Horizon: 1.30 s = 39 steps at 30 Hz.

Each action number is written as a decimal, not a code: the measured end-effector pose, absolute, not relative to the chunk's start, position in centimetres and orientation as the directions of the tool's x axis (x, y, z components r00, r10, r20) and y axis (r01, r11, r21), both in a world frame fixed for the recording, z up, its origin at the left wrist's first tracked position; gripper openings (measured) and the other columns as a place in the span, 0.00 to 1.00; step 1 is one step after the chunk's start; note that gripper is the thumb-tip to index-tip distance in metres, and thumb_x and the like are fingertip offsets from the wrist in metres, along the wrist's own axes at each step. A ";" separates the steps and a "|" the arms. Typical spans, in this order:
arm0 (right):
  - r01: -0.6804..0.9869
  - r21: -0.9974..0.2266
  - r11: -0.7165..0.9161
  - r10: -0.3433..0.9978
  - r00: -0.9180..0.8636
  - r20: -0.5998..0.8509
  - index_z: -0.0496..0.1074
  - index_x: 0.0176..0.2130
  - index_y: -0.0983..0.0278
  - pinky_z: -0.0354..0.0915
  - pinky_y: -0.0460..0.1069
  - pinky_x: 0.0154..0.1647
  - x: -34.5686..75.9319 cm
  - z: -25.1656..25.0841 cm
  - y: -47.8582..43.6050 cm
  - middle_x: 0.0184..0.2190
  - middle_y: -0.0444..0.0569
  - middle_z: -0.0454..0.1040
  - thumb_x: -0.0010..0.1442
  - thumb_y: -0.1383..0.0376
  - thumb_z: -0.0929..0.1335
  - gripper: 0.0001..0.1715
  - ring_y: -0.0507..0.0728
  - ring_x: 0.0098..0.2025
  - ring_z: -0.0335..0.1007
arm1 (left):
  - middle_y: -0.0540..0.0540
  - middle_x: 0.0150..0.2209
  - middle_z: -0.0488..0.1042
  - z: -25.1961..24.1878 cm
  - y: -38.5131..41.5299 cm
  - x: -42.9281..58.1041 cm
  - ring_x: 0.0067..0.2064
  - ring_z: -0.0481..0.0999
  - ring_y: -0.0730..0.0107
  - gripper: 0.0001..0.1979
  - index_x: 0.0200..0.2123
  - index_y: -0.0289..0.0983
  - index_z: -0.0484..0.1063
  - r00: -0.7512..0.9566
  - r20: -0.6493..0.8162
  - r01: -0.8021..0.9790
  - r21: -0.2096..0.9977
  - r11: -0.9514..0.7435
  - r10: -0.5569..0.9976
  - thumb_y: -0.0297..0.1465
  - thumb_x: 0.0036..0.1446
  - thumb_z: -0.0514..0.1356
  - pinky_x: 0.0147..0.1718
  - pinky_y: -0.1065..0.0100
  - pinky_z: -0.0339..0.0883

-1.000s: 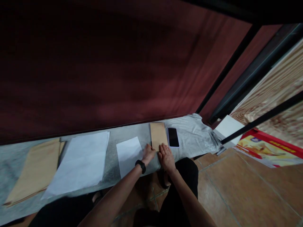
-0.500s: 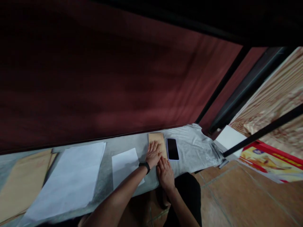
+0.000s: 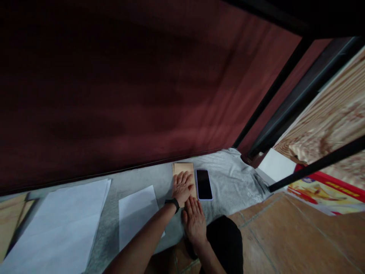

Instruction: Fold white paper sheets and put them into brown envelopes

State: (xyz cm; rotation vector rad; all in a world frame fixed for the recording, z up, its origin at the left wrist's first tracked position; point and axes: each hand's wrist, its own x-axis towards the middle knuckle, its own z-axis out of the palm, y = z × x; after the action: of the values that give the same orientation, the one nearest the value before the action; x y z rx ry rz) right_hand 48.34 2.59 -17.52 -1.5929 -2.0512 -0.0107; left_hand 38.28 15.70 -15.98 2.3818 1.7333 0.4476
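Flat on the grey cloth lies a folded piece of brown paper (image 3: 184,167), perhaps an envelope. My left hand (image 3: 181,188), with a dark band at the wrist, rests palm down on it, fingers stretched out. Lower down, my right hand (image 3: 195,222) lies over the paper's near end, its fingers straight and close together. Both palms hide much of the paper. Just right of it is a phone (image 3: 204,184) with a dark screen and a pale purple edge. To the left, a white sheet (image 3: 137,213) is partly covered by my left forearm.
Larger white sheets (image 3: 65,217) and brown paper (image 3: 10,220) lie at the left of the grey cloth (image 3: 230,182). Behind rises a dark red panel (image 3: 142,95). Black bars (image 3: 273,91) stand at the right, near a colourful box (image 3: 325,192) on the tiled floor.
The view has shifted slightly, so the sheets sit further left. My left hand lies lower along the brown paper, uncovering more of its far part. Both hands stay flat.
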 end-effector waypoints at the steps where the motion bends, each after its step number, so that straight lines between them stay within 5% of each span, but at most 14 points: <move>1: 0.902 -0.312 0.299 0.901 -0.159 0.403 0.61 0.67 0.63 0.56 0.62 0.68 48.4 -17.5 2.6 0.66 0.54 0.65 0.71 0.63 0.59 0.28 0.64 0.67 0.60 | 0.48 0.71 0.56 -16.0 15.6 38.4 0.72 0.48 0.53 0.27 0.67 0.47 0.59 0.270 0.150 0.900 0.312 -0.305 0.951 0.38 0.66 0.51 0.68 0.43 0.38; 18: 0.898 -0.270 0.347 0.864 -0.195 0.463 0.60 0.67 0.65 0.55 0.62 0.68 48.6 -17.6 2.5 0.66 0.56 0.63 0.71 0.63 0.58 0.28 0.63 0.69 0.56 | 0.37 0.71 0.52 -13.8 15.0 35.4 0.72 0.49 0.51 0.27 0.67 0.34 0.58 0.255 0.172 0.892 0.337 -0.300 0.951 0.33 0.66 0.50 0.68 0.48 0.48; 23: 0.886 -0.257 0.385 0.866 -0.250 0.433 0.57 0.69 0.66 0.54 0.63 0.68 49.4 -17.1 2.6 0.68 0.58 0.60 0.71 0.63 0.58 0.30 0.64 0.71 0.52 | 0.33 0.72 0.48 -15.2 5.5 28.4 0.73 0.46 0.48 0.28 0.67 0.33 0.57 -0.006 0.287 0.900 0.418 -0.120 0.958 0.32 0.65 0.53 0.65 0.46 0.56; 30: 0.747 -0.296 0.596 0.794 -0.491 0.359 0.52 0.71 0.65 0.55 0.61 0.68 45.1 -15.8 -1.1 0.70 0.55 0.57 0.71 0.64 0.57 0.32 0.62 0.71 0.51 | 0.40 0.72 0.52 -14.6 -8.3 22.7 0.73 0.48 0.54 0.27 0.69 0.39 0.56 0.051 0.228 0.965 0.240 -0.107 0.972 0.36 0.68 0.50 0.66 0.48 0.54; 39: 0.710 -0.245 0.660 0.750 -0.603 0.271 0.56 0.69 0.61 0.54 0.62 0.68 42.6 -15.8 -5.2 0.69 0.53 0.58 0.71 0.63 0.60 0.30 0.62 0.70 0.54 | 0.44 0.68 0.61 -15.3 -10.1 20.1 0.69 0.58 0.59 0.25 0.66 0.42 0.62 0.154 0.193 0.968 0.167 -0.187 0.969 0.32 0.67 0.50 0.66 0.52 0.55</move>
State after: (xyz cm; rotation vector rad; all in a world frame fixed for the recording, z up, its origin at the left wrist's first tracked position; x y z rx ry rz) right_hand 42.65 -5.18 -15.80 -1.1562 -2.5287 0.1580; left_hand 20.06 -10.05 -15.28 2.3830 2.0010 0.4031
